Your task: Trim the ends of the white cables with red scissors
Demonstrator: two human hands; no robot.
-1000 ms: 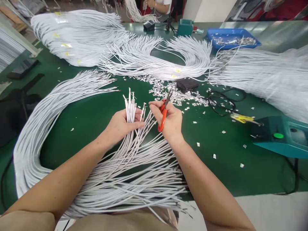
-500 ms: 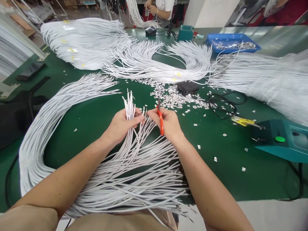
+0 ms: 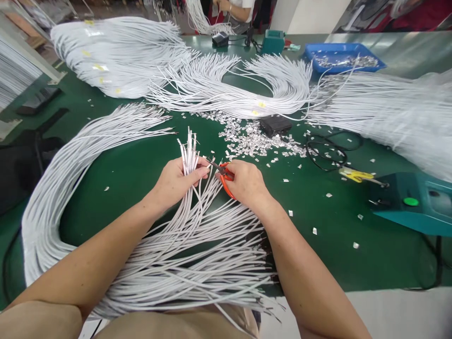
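A small bunch of white cables [image 3: 189, 153] stands upright in my left hand [image 3: 176, 181], which is closed around it below the cut ends. My right hand [image 3: 246, 182] grips orange-handled pliers [image 3: 226, 183]; their dark jaws point left and reach the cable tips by my left thumb. Whether the jaws touch a cable I cannot tell. Under my hands, many loose white cables [image 3: 197, 263] spread across the front of the table and curve round on the left, their far ends [image 3: 141, 120] lying beyond my left hand.
Small silvery pieces [image 3: 250, 139] are strewn over the green table [image 3: 318, 263] around a black block [image 3: 275, 125]. More cable bundles [image 3: 116, 56] lie behind. A blue tray [image 3: 344, 49] sits at the back right; a teal device [image 3: 413, 202] stands right. Another person's hand [image 3: 223, 4] shows at the back.
The pliers have swung from upright in my right hand to pointing left, with their jaws now at the cable tips. My left hand keeps its hold on the bunch. The view has shifted slightly.
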